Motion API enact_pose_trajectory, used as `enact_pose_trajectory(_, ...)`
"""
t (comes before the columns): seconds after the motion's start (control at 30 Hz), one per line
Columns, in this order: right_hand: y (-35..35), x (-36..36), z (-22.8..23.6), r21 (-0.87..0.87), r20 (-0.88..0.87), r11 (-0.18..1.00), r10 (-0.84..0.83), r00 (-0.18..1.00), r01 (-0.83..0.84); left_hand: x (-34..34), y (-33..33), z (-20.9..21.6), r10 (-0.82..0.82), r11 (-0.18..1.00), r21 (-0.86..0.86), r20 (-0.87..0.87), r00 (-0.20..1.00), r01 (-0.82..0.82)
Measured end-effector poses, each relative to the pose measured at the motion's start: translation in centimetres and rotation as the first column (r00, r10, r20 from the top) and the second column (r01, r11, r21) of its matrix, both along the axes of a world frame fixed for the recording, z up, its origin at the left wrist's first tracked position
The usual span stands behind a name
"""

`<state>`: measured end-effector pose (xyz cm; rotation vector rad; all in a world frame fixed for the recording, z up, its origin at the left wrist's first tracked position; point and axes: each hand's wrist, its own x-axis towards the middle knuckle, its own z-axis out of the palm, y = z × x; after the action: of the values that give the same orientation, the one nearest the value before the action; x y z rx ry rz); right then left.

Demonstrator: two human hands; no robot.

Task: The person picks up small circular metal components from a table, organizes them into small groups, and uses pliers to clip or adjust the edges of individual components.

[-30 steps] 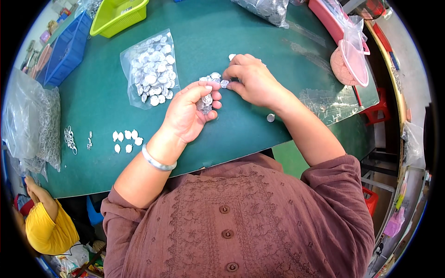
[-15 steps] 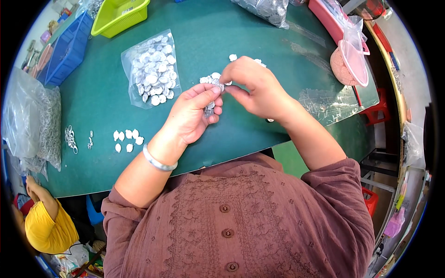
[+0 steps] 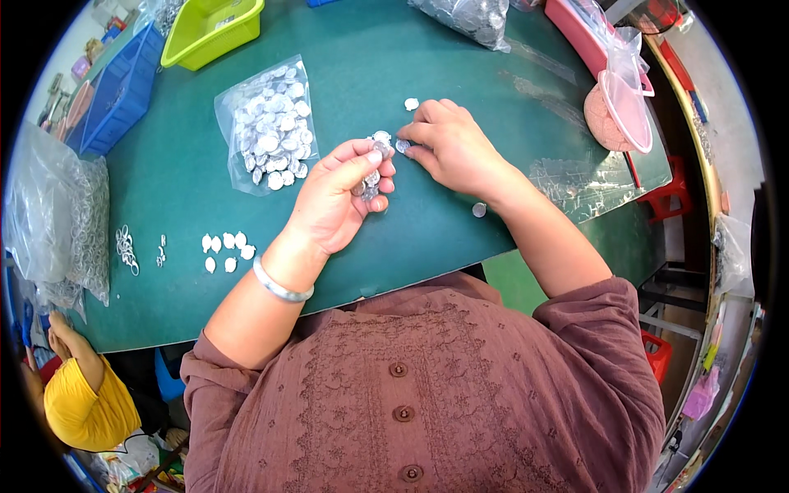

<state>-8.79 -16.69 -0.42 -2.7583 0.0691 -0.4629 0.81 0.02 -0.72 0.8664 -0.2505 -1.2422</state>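
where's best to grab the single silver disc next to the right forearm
Likely by opposite edges of the disc, pinched between thumb and fingertip from above and its left: it looks thin and round, lies flat on the green table, and the right forearm sits close on its right.

Person's L hand grip (image 3: pixel 329 197) held silvery discs (image 3: pixel 371 186); R hand grip (image 3: pixel 452 148) was at another disc (image 3: pixel 403 146), over green tabletop (image 3: pixel 353 82) w/ clear bag (image 3: pixel 227 123) of more, to L.

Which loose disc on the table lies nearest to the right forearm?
The lone disc just left of that forearm; the other lone disc lies by the right hand.
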Motion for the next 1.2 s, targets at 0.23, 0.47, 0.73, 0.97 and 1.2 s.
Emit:
enact_pose_trajectory(0.23, -0.3, 0.2, -0.1, 0.068, 0.029, 0.998, 0.008, 1.000, -0.010, 0.7, 0.3, -0.4, 0.049, 0.996, -0.074, -0.007, 0.999, -0.049)
enact_pose_trajectory(0.47, -0.4, -0.5, 1.1, 0.866, -0.136, 0.480, -0.037, 0.990, 0.137, 0.4, -0.1, -0.1, 0.022, 0.999, 0.047, -0.050, 0.998, -0.020)
enact_pose_trajectory(0.73, 1.2, -0.8, 2.8, 0.968, -0.165, 0.191, 0.001, 0.986, 0.162, -0.4, -0.2, 0.1, 0.001, 0.994, 0.105, 0.072, 0.997, -0.008)
enact_pose_trajectory(0.97, 1.6, -1.0, 2.4, 0.974, -0.151, 0.176, 0.016, 0.988, 0.146, -0.4, -0.1, 0.3, -0.014, 0.991, 0.132, 0.000, 1.000, 0.014)
enact_pose_trajectory(1.2, 2.1, -1.4, 2.0, 0.300, 0.329, 0.921, 0.145, 0.933, -0.249, -0.4, 0.0, 0.4, -0.022, 0.997, 0.072, -0.062, 0.998, 0.027)
